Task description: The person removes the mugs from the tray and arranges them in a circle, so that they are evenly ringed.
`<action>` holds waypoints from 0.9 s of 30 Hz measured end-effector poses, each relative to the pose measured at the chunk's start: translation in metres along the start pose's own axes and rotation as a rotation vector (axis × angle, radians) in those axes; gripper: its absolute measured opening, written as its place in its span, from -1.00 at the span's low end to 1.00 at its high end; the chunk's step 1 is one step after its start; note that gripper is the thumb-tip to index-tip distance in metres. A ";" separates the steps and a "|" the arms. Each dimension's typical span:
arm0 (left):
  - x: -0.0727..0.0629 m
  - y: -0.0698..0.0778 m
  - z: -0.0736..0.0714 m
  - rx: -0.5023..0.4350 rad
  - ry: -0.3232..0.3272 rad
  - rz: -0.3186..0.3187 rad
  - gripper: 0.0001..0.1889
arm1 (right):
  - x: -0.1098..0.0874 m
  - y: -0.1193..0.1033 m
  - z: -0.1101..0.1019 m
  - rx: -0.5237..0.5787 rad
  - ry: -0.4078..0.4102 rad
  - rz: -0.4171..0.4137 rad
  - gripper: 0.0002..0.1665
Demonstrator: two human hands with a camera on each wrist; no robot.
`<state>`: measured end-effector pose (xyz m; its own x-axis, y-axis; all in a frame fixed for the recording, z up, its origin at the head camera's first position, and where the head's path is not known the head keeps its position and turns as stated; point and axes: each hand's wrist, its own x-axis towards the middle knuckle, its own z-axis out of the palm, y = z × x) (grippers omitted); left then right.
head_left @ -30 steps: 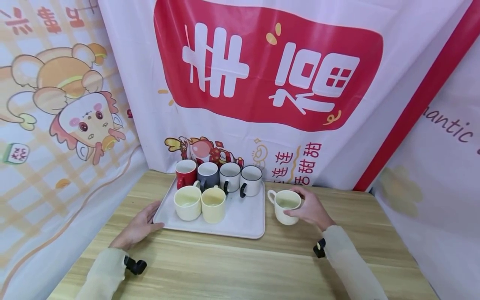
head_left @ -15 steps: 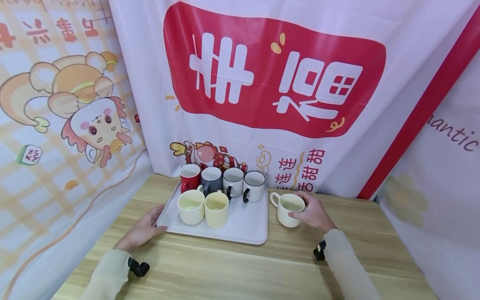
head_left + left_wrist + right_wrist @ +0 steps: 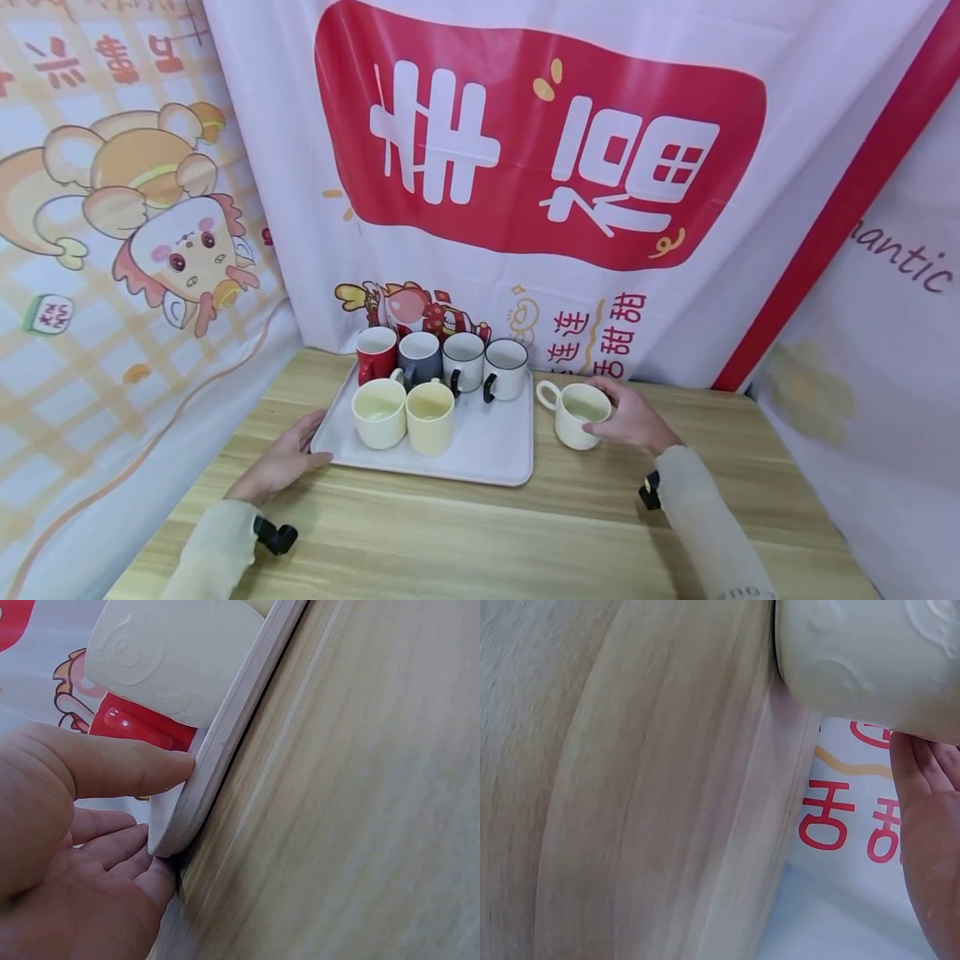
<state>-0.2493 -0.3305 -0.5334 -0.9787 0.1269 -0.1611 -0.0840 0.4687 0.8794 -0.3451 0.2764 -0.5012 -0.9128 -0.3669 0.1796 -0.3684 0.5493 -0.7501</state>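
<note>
Left hand (image 3: 279, 463) pinches tray (image 3: 489, 446) at 8 o'clock, six mugs (image 3: 430, 427) aboard; right hand (image 3: 636, 417) grips cream mug (image 3: 572, 425), 3 o'clock; banner (image 3: 525, 142), 12: 幸福.

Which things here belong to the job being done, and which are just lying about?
Likely part of the job:
cream mug, held in the right grip
white tray, left grip at its corner
six mugs standing on the tray

Likely just surroundings:
wooden table underneath
printed cloth hanging behind
checked cloth at the left
</note>
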 end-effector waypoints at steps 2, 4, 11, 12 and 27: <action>-0.001 0.001 0.000 0.008 -0.002 -0.001 -0.03 | -0.001 -0.002 -0.002 -0.016 -0.012 0.005 -0.06; -0.001 0.002 0.000 0.012 -0.004 0.004 -0.04 | -0.001 -0.004 -0.004 -0.043 -0.023 0.019 -0.03; 0.001 0.002 0.000 0.013 -0.011 -0.018 -0.04 | -0.002 -0.016 -0.014 -0.101 -0.041 0.106 0.16; 0.001 0.002 0.000 0.014 -0.015 -0.022 -0.03 | -0.002 -0.019 -0.015 -0.110 -0.046 0.103 0.19; 0.000 0.005 0.000 0.039 -0.009 -0.026 -0.04 | 0.012 -0.102 0.016 -0.249 -0.126 -0.035 0.21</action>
<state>-0.2498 -0.3283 -0.5292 -0.9746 0.1224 -0.1876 -0.1015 0.5053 0.8570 -0.3157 0.2043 -0.4330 -0.8752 -0.4708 0.1109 -0.4458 0.6962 -0.5626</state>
